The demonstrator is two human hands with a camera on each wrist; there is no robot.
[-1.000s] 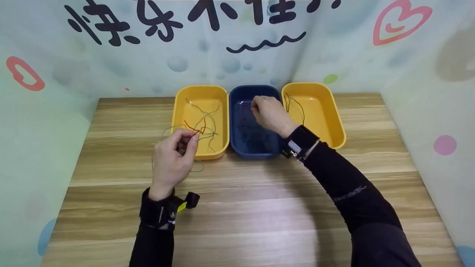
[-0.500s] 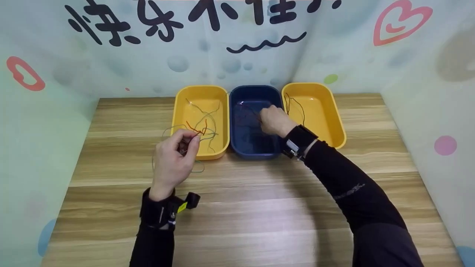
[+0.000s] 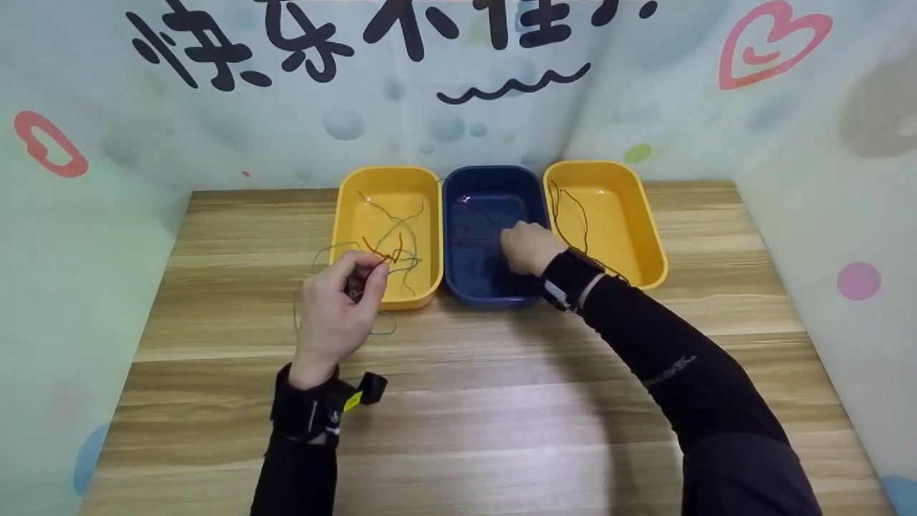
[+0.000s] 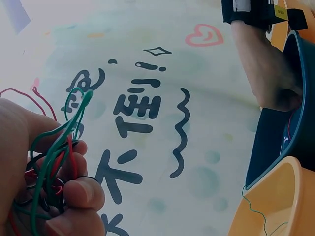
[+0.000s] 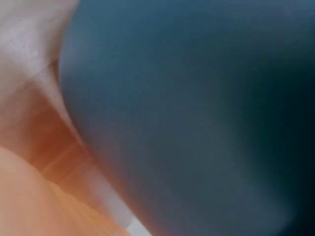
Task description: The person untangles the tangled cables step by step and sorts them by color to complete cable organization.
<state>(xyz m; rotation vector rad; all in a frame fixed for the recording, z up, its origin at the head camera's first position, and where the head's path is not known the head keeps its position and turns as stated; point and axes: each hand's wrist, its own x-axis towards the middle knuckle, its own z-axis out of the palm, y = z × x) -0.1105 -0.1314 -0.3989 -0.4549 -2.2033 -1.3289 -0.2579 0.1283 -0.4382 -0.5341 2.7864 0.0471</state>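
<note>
In the left wrist view, my left hand (image 4: 29, 162) grips a tangled bundle of thin wires (image 4: 51, 152), green, red and black. From the head view, the left hand (image 3: 333, 308) hangs over the front left of the left yellow bin, and orange-red wire ends (image 3: 387, 254) stick out past thumb and forefinger. Several greenish wires (image 3: 390, 211) lie in that bin. My right hand (image 3: 529, 247) is lowered into the dark blue bin (image 3: 494, 290), fingers curled and tips hidden. A red wire (image 4: 289, 127) runs down from those fingers. In the right wrist view, the blue bin's wall (image 5: 162, 113) fills most of the picture, blurred.
Three bins stand side by side against the printed backdrop (image 3: 344, 125): the left yellow bin (image 3: 334, 215), the blue one, and the right yellow bin (image 3: 620, 229). Black wires (image 3: 569, 208) lie in the right one. Wooden tabletop (image 3: 466, 416) stretches in front.
My right hand has moved down and slightly right, deeper into the blue bin. The left hand stays nearly still with its wire bundle.
</note>
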